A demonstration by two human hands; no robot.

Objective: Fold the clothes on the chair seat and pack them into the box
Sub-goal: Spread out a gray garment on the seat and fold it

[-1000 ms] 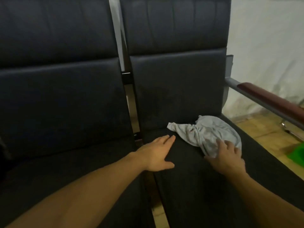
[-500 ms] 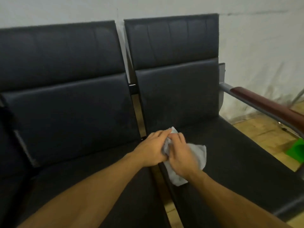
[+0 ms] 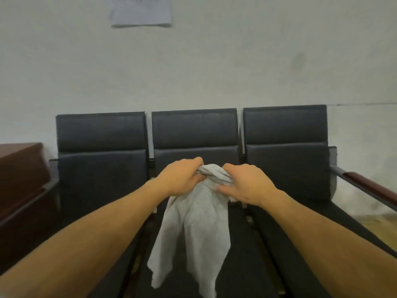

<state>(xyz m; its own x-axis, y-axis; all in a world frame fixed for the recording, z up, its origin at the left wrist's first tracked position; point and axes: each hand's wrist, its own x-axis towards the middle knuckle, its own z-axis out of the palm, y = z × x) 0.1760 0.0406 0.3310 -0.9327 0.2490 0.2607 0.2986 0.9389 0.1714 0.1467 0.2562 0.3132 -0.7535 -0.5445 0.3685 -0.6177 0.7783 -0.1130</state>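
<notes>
A light grey garment (image 3: 197, 229) hangs in the air in front of the middle seat of a row of black chairs (image 3: 194, 134). My left hand (image 3: 182, 179) grips its bunched top edge from the left. My right hand (image 3: 245, 183) grips the same edge from the right, fingers curled into the cloth. The fabric drops in loose folds down to the bottom of the view. No box is in view.
A dark wooden cabinet (image 3: 21, 175) stands at the far left beside the chairs. The right chair has a metal armrest with a wooden pad (image 3: 369, 188). A grey cloth (image 3: 140, 11) hangs on the white wall above.
The garment has been lifted off the right seat and now hangs from both hands in front of the middle chair. The view has pulled back and up, showing the whole chair row.
</notes>
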